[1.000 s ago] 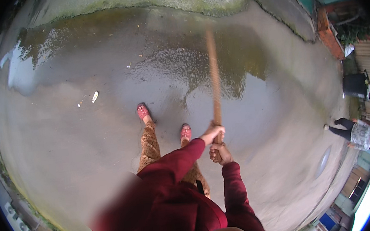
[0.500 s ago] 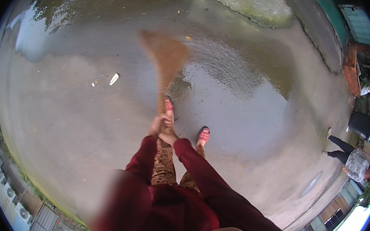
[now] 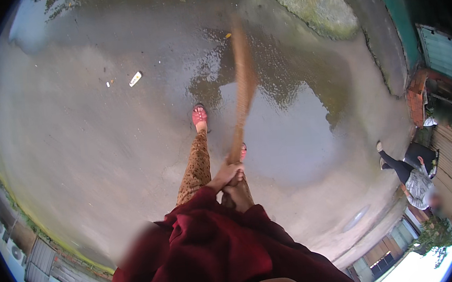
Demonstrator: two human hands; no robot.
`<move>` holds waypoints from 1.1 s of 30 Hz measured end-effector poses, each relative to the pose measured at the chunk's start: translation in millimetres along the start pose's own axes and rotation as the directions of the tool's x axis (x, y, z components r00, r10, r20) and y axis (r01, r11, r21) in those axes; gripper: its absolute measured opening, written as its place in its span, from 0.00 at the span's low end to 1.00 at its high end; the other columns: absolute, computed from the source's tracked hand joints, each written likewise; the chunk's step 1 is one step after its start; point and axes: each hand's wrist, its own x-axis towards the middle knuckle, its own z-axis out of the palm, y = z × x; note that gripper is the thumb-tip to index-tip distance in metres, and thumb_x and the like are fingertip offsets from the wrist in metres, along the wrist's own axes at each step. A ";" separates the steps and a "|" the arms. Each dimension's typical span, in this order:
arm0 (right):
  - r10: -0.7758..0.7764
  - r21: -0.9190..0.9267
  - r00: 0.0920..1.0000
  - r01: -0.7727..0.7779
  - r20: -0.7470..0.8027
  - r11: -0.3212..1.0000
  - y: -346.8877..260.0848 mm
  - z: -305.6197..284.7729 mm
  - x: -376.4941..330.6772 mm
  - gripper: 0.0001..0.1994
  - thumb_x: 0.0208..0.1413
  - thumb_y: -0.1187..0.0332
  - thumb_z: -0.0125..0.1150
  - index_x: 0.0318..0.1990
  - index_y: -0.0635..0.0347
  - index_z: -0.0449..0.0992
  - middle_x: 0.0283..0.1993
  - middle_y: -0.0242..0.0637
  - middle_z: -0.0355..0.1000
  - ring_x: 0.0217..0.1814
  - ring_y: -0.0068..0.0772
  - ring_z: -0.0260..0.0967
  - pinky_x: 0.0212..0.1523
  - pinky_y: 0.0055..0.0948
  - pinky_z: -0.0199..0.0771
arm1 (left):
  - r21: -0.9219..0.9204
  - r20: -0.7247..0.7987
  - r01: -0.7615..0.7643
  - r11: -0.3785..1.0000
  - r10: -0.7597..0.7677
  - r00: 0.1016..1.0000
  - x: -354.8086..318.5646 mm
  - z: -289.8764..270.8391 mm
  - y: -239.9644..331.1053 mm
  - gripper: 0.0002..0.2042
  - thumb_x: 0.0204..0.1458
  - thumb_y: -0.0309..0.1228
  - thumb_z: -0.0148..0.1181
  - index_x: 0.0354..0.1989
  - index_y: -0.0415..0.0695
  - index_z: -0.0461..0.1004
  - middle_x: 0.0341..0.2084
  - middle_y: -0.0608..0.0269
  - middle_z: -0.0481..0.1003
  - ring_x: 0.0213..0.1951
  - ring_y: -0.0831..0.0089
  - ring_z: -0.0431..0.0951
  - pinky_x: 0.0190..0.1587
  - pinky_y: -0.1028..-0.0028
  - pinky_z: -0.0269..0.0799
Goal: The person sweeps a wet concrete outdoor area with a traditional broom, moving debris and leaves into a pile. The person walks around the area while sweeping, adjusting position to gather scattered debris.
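Note:
A long brown broom (image 3: 244,80), smeared by motion, points away from me, its far end over the wet ground. My left hand (image 3: 228,174) is closed around its handle. Just below, my right hand (image 3: 237,195) also grips the handle, close to my body. The broom crosses in front of my right foot, so only part of that red sandal (image 3: 243,150) shows. My left foot in its red sandal (image 3: 199,116) stands farther forward. A shallow puddle (image 3: 291,151) spreads ahead and to the right of the broom.
A white bottle-like piece of litter (image 3: 135,79) and small scraps lie ahead on the left. A yellow leaf (image 3: 228,35) lies by the broom's far end. A mossy raised patch (image 3: 311,4) is far right. Another person (image 3: 415,178) walks at the right, near a brick structure (image 3: 417,92).
The broom has swung from left to right, and both hands went with it and came nearer my body. My left foot is farther forward. The other person has shifted position at the right.

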 end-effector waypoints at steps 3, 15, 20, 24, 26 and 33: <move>0.294 0.270 0.956 -0.288 0.016 0.919 8.8 5.7 -13.0 0.03 0.44 0.75 0.49 0.27 0.63 0.68 0.16 0.35 0.64 0.14 0.27 0.62 0.14 0.26 0.64 | 0.084 0.078 0.075 0.994 -0.082 0.994 -3.0 -21.9 -27.0 0.06 0.41 0.24 0.53 0.27 0.38 0.66 0.11 0.65 0.63 0.15 0.75 0.66 0.18 0.75 0.64; 0.186 -0.111 0.853 -0.151 0.487 0.982 -42.5 130.2 114.9 0.05 0.39 0.72 0.54 0.17 0.61 0.66 0.13 0.33 0.61 0.11 0.23 0.59 0.11 0.24 0.62 | 0.185 -0.434 -0.402 0.897 0.441 0.786 -15.4 -163.0 117.5 0.07 0.41 0.27 0.46 0.17 0.39 0.66 0.11 0.61 0.66 0.13 0.72 0.67 0.17 0.75 0.65; -0.023 0.062 0.932 0.000 0.363 0.998 -17.5 83.1 63.4 0.08 0.42 0.71 0.50 0.15 0.59 0.64 0.13 0.34 0.60 0.11 0.25 0.58 0.11 0.22 0.59 | 0.215 -0.280 -0.413 0.885 0.461 0.842 3.8 -109.0 72.0 0.06 0.41 0.22 0.50 0.28 0.37 0.62 0.13 0.62 0.66 0.14 0.74 0.68 0.16 0.75 0.66; 0.000 0.227 1.000 -0.004 0.019 0.974 7.9 36.5 48.3 0.04 0.44 0.71 0.49 0.21 0.59 0.64 0.15 0.32 0.60 0.14 0.26 0.59 0.17 0.25 0.64 | 0.271 0.101 -0.114 0.956 0.090 0.991 44.8 -56.6 26.2 0.04 0.39 0.25 0.53 0.20 0.39 0.66 0.12 0.63 0.67 0.14 0.75 0.68 0.17 0.77 0.65; 0.033 0.336 0.999 -0.026 -0.015 0.942 -10.6 11.2 57.2 0.05 0.45 0.71 0.49 0.21 0.59 0.64 0.15 0.32 0.60 0.14 0.27 0.59 0.17 0.26 0.65 | 0.326 0.241 -0.039 0.945 -0.043 0.970 72.4 -26.7 28.1 0.09 0.35 0.28 0.56 0.25 0.39 0.66 0.14 0.62 0.67 0.15 0.73 0.68 0.16 0.73 0.64; 0.051 0.054 0.994 -0.056 0.100 0.997 -45.0 16.3 122.2 0.07 0.42 0.74 0.50 0.31 0.64 0.63 0.18 0.35 0.62 0.16 0.29 0.62 0.18 0.28 0.66 | 0.279 0.389 -0.347 0.895 0.225 0.893 133.9 -92.6 44.9 0.08 0.40 0.34 0.54 0.22 0.41 0.70 0.19 0.62 0.70 0.24 0.73 0.70 0.30 0.74 0.66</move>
